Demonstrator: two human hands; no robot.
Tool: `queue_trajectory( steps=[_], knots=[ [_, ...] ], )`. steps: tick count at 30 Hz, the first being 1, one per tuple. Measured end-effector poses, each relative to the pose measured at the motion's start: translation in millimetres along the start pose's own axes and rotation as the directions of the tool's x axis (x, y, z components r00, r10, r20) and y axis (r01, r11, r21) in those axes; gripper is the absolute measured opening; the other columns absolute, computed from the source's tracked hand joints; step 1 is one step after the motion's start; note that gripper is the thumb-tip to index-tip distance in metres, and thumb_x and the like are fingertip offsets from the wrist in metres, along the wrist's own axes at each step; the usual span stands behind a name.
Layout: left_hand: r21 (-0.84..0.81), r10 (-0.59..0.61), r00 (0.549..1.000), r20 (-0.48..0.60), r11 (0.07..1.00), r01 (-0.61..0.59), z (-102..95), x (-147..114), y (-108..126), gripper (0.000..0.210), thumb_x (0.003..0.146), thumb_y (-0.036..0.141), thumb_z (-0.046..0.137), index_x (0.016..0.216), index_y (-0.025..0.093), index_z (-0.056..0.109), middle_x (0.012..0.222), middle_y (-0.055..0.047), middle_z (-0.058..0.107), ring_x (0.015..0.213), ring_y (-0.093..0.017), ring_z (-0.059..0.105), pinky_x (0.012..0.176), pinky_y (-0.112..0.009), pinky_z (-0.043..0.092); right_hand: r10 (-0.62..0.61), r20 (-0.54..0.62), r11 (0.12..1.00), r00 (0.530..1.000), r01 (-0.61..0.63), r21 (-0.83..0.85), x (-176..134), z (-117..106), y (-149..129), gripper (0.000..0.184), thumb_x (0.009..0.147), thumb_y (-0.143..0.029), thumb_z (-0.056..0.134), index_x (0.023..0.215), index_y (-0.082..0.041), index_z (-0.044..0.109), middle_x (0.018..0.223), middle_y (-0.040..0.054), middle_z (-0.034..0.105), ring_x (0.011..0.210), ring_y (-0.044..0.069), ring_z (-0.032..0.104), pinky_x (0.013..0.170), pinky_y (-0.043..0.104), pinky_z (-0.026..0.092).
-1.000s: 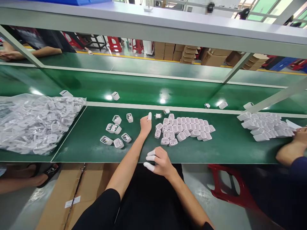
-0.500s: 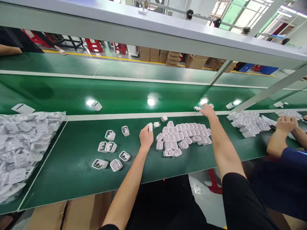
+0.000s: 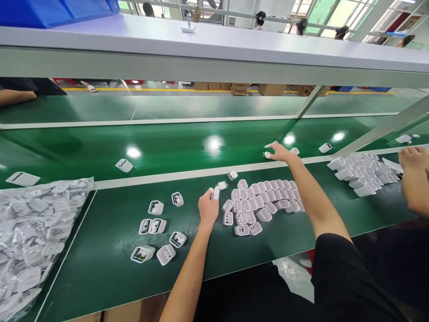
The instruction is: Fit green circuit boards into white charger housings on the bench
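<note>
My left hand (image 3: 208,206) is closed near the middle of the table, with a white covering on one finger; what it holds, if anything, is hidden. Just beyond its fingertips lies a small circuit board with a white block (image 3: 221,185), and a second such board (image 3: 232,175) sits close by. My right hand (image 3: 280,152) reaches over the green belt, its thumb and forefinger spread. A circuit board (image 3: 267,154) lies at those fingertips. To the right of my left hand stand rows of white charger housings (image 3: 253,203). Several housings with parts inside (image 3: 142,253) are scattered to the left.
A clear bag of white parts (image 3: 33,241) covers the table's left end. Single white housings (image 3: 124,165) lie on the belt (image 3: 181,147). Another pile of housings (image 3: 363,172) is at right, beside a co-worker's hand (image 3: 414,174). A shelf (image 3: 214,49) crosses above.
The view has tilted and shifted. My right hand has moved left over the belt, and its thumb and forefinger have spread apart. My left hand stays near the same board.
</note>
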State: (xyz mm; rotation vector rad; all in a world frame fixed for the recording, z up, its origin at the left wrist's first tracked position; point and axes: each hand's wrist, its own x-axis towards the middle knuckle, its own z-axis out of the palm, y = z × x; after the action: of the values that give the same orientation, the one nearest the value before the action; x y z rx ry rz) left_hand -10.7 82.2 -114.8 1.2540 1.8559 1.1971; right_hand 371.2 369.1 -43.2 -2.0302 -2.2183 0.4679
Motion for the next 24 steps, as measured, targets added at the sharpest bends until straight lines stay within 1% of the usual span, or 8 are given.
queue_trajectory(
  steps=[3,6,8,11,14,17,20,24],
  knots=[
    [-0.005,0.007,1.0,-0.004,1.0,-0.007,0.1,0.7,-1.2,0.054,0.107,0.056,0.055,0.069,0.025,0.034,0.064,0.005,0.034,0.065,-0.016,0.026,0.064,-0.032,0.022,-0.054,0.1,0.992,0.994,0.042,0.115,6.9,11.3,-9.9,0.04,0.11,-0.043,0.076,0.142,-0.021,0.071,0.148,0.0122,0.072,0.127,0.028,0.074,0.109,0.052,0.067],
    [-0.004,0.013,1.0,-0.01,1.0,-0.013,-1.2,1.5,-1.4,0.056,0.106,0.062,0.054,0.069,0.025,0.034,0.065,0.005,0.034,0.066,-0.016,0.028,0.064,-0.032,0.024,-0.058,0.085,0.964,0.995,0.034,0.262,11.3,20.6,-17.4,0.039,0.11,-0.044,0.076,0.142,-0.021,0.071,0.147,0.0121,0.072,0.126,0.028,0.075,0.108,0.051,0.067],
    [-0.002,0.017,1.0,-0.01,1.0,-0.018,-2.7,2.0,-1.1,0.057,0.104,0.064,0.056,0.069,0.025,0.035,0.065,0.005,0.036,0.067,-0.016,0.03,0.064,-0.032,0.025,-0.061,0.041,0.92,0.997,0.04,0.389,11.3,22.0,-17.8,0.039,0.11,-0.044,0.076,0.141,-0.021,0.071,0.146,0.012,0.073,0.125,0.027,0.075,0.107,0.05,0.068],
    [0.006,0.026,1.0,-0.007,1.0,-0.026,-4.7,2.9,0.1,0.057,0.101,0.066,0.059,0.068,0.025,0.039,0.065,0.004,0.039,0.067,-0.016,0.033,0.065,-0.032,0.026,-0.031,-0.085,0.804,0.996,0.076,0.59,8.0,13.6,-8.1,0.043,0.111,-0.047,0.074,0.143,-0.02,0.07,0.142,0.0118,0.074,0.12,0.026,0.076,0.103,0.048,0.069],
    [0.019,0.031,0.999,-0.013,0.999,-0.031,-5.4,4.0,1.9,0.057,0.101,0.068,0.06,0.068,0.024,0.044,0.065,0.004,0.041,0.067,-0.016,0.035,0.065,-0.031,0.028,0.074,-0.226,0.673,0.971,0.118,0.73,3.4,-5.7,13.8,0.047,0.117,-0.058,0.054,0.148,-0.024,0.065,0.135,0.011,0.076,0.116,0.023,0.077,0.099,0.039,0.068],
    [0.038,0.037,0.999,-0.021,0.999,-0.036,-5.4,4.9,3.7,0.057,0.1,0.069,0.06,0.068,0.023,0.048,0.065,0.003,0.044,0.067,-0.016,0.038,0.064,-0.03,0.029,0.173,-0.279,0.591,0.945,0.127,0.797,-2.6,-25.4,40.3,0.053,0.114,-0.068,0.043,0.14,-0.028,0.066,0.12,0.0101,0.078,0.108,0.023,0.079,0.09,0.035,0.068],
    [0.051,0.044,0.999,-0.029,0.998,-0.043,-5.6,5.5,4.5,0.057,0.099,0.069,0.061,0.068,0.023,0.049,0.065,0.003,0.047,0.066,-0.016,0.039,0.063,-0.03,0.03,0.217,-0.255,0.592,0.942,0.081,0.802,-11.5,-34.6,59.9,0.054,0.111,-0.072,0.045,0.125,-0.025,0.069,0.105,0.0103,0.077,0.094,0.025,0.078,0.082,0.037,0.068],
    [0.053,0.044,0.998,-0.035,0.998,-0.042,-6.2,5.4,3.4,0.055,0.099,0.067,0.063,0.068,0.023,0.052,0.065,0.002,0.05,0.066,-0.016,0.04,0.063,-0.03,0.029,0.224,-0.185,0.693,0.957,-0.024,0.72,-28.8,-30.0,69.4,0.05,0.111,-0.067,0.059,0.122,-0.02,0.07,0.105,0.0102,0.076,0.086,0.022,0.074,0.082,0.039,0.067]
  ],
)
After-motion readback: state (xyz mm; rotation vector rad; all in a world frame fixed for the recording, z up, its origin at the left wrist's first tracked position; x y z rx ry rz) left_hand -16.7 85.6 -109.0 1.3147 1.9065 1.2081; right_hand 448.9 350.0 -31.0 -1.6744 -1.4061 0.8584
